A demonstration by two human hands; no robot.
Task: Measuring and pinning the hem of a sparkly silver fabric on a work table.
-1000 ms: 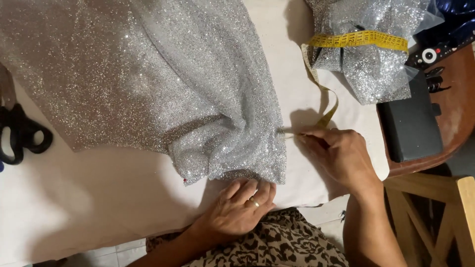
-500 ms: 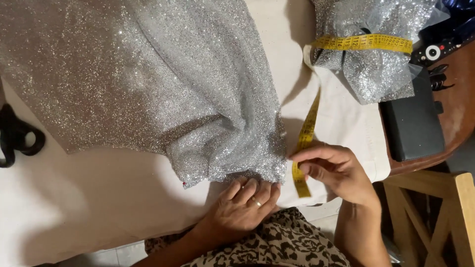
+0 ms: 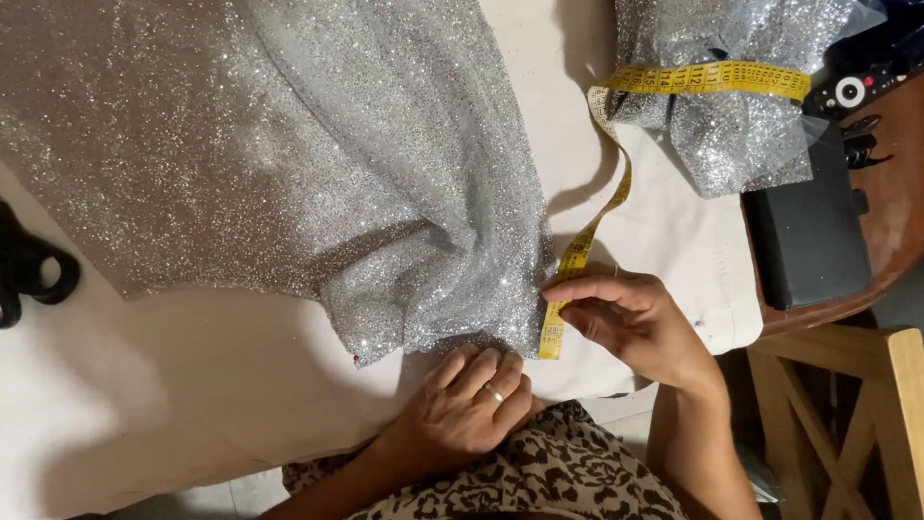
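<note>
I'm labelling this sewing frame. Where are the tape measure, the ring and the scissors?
tape measure (image 3: 577, 255), head view, strip above the right hand.
ring (image 3: 493, 392), head view, band on a left-hand finger.
scissors (image 3: 38, 274), head view, black handle loop.

A single head-worn camera is looking almost straight down from above the person's own lap, facing the white-covered counter (image 3: 192, 385) from its near edge. It is sitting close, so the silver glitter fabric (image 3: 318, 173) is filling most of the upper frame and running out past the top and left borders. Taking that fabric as the landmark, the left hand (image 3: 467, 409) is showing just below its lower corner, the right hand (image 3: 626, 318) just to its right, both entering from the bottom edge. A wooden chair (image 3: 847, 414) is sitting far right of the fabric. No second view is sharing the scene.
</note>
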